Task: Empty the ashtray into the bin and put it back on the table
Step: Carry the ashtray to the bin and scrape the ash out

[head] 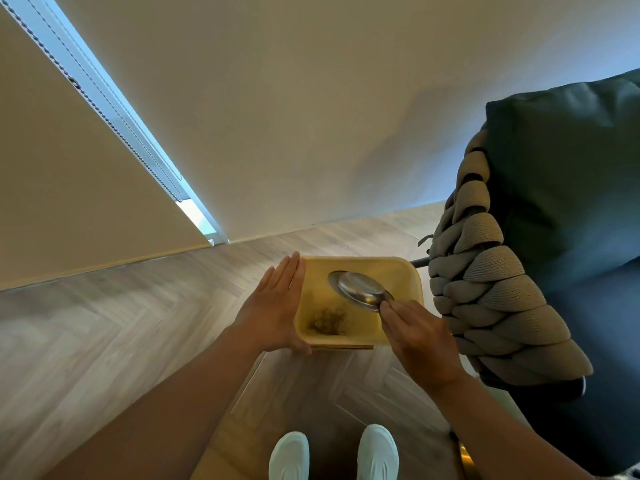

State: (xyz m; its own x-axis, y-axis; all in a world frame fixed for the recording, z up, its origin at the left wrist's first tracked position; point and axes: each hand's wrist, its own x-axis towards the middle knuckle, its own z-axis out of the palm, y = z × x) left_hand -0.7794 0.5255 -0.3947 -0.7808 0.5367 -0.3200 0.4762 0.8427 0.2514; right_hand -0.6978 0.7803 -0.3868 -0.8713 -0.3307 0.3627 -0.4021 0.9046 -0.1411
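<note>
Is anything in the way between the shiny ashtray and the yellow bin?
Nothing visible. The right hand holds the ashtray tipped right over the open bin. The left hand lies flat against the bin's outer side, not across its opening.

1 ashtray point(360, 290), 1 bin point(401, 271), 2 hands point(273, 306) point(420, 337), 2 shoes point(289, 457) point(378, 452)

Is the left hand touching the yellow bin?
Touching. In the head view, the left hand lies flat against the left wall of the yellow bin, thumb at its near corner, with no gap visible.
</note>
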